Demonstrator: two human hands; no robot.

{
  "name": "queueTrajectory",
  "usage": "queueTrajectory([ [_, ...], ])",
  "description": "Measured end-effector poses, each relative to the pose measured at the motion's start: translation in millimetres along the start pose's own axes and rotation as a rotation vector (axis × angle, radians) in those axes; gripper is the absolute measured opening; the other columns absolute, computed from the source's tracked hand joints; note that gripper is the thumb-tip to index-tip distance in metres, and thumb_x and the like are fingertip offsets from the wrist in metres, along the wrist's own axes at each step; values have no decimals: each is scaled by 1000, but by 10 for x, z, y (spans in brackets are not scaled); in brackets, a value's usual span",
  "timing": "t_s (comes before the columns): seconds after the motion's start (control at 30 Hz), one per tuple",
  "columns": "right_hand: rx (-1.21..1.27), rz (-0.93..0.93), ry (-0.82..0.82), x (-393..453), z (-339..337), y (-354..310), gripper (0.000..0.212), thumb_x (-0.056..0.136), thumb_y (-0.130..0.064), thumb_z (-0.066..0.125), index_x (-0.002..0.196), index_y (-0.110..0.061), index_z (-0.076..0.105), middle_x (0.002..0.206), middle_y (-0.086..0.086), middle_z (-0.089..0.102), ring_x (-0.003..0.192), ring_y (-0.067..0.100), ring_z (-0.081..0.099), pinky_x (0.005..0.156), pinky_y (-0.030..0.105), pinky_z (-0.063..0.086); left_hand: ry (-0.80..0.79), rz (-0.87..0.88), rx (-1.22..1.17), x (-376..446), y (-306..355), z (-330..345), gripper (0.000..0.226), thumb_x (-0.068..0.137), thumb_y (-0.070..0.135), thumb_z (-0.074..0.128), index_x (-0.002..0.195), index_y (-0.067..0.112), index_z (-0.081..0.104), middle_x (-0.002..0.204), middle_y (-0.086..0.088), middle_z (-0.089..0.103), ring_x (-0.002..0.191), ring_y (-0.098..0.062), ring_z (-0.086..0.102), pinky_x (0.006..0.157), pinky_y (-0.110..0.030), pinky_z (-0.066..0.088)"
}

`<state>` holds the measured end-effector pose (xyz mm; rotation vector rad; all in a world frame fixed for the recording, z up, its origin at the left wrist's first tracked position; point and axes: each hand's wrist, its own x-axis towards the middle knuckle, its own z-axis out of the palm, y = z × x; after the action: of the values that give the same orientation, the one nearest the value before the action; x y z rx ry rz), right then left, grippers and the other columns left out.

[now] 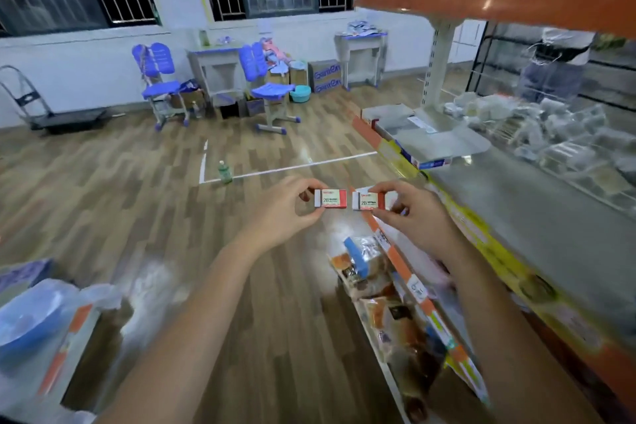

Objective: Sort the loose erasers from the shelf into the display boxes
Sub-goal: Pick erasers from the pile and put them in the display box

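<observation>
Above floor: left hand [285,210], right hand [418,213] fingers each pinch eraser, long axes level, end-to-end

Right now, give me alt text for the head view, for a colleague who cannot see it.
Two bare hands hold one red-and-white 2B eraser each, side by side above a wood floor: the left hand pinches the left eraser, the right hand the right eraser. A store shelf runs along the right, with blue chairs by the far wall.
</observation>
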<state>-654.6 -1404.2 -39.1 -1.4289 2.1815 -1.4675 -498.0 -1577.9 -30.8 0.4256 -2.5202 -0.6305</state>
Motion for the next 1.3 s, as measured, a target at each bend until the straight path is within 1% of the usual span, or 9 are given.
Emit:
queueTrajectory([
  [0.1, -10, -18, 20, 603, 154, 201, 41, 79, -11, 71, 92, -47, 56, 93, -23, 59, 62, 4, 53, 55, 7, 40, -5, 23, -23, 542, -445, 77, 28, 79, 26, 70, 97, 43, 56, 91, 20, 56, 83, 4, 53, 66, -12, 35],
  [0.3, -79, 30, 60, 1866, 503, 660, 31, 81, -14, 70, 102, -35, 60, 95, -24, 57, 68, 6, 56, 58, 5, 41, -74, 80, -88, 1805, -1433, 198, 28, 79, 27, 70, 105, 34, 62, 88, 23, 52, 83, 5, 52, 68, -16, 37],
  [0.43, -105, 78, 166, 2599, 613, 942, 31, 79, -14, 73, 103, -32, 62, 97, -28, 55, 68, 2, 56, 58, 6, 43, -116, 148, -145, 2629, -1905, 289, 27, 79, 27, 70, 104, 36, 62, 87, 24, 54, 85, 9, 51, 68, -5, 35],
  [0.57, -206, 133, 212, 3183, 654, 1246, 28, 79, -20, 73, 103, -30, 61, 94, -13, 60, 70, 5, 59, 59, 9, 45, -185, 173, -181, 3338, -2278, 475, 31, 79, 26, 71, 108, 35, 63, 86, 25, 56, 83, 12, 51, 66, -5, 36],
  [0.67, -246, 175, 269, 3540, 623, 1497, 27, 79, -20, 74, 104, -22, 65, 92, -6, 64, 70, 4, 59, 60, 10, 45, -194, 201, -181, 3820, -2491, 647, 30, 79, 27, 73, 106, 33, 64, 83, 24, 54, 77, 12, 51, 65, -7, 37],
  [0.8, -314, 241, 358, 3949, 522, 1827, 28, 77, -24, 74, 104, -23, 65, 91, -10, 62, 75, 0, 56, 63, 10, 41, -220, 231, -203, 4428, -2709, 904, 28, 78, 28, 74, 103, 36, 65, 84, 26, 54, 77, 12, 51, 64, -3, 36],
  [0.93, -409, 343, 359, 4325, 347, 2132, 29, 78, -26, 74, 105, -23, 65, 98, -8, 62, 78, 8, 58, 71, 26, 46, -283, 300, -281, 5018, -2836, 1148, 28, 78, 24, 75, 99, 39, 64, 87, 22, 58, 82, 6, 55, 69, -4, 38],
  [1.07, -464, 437, 329, 4599, 246, 2393, 24, 79, -33, 71, 101, -26, 64, 95, -11, 62, 72, -3, 51, 61, 13, 33, -323, 352, -346, 5535, -2911, 1445, 30, 77, 17, 76, 99, 34, 66, 86, 23, 58, 80, 9, 55, 68, -3, 37],
  [1.3, -547, 622, 256, 4833, 274, 2562, 23, 83, -39, 66, 104, -30, 62, 100, -13, 59, 75, -3, 44, 62, 17, 34, -490, 351, -423, 6112, -3021, 1987, 31, 79, 17, 74, 104, 33, 65, 100, 12, 63, 87, -6, 58, 69, -17, 43],
])
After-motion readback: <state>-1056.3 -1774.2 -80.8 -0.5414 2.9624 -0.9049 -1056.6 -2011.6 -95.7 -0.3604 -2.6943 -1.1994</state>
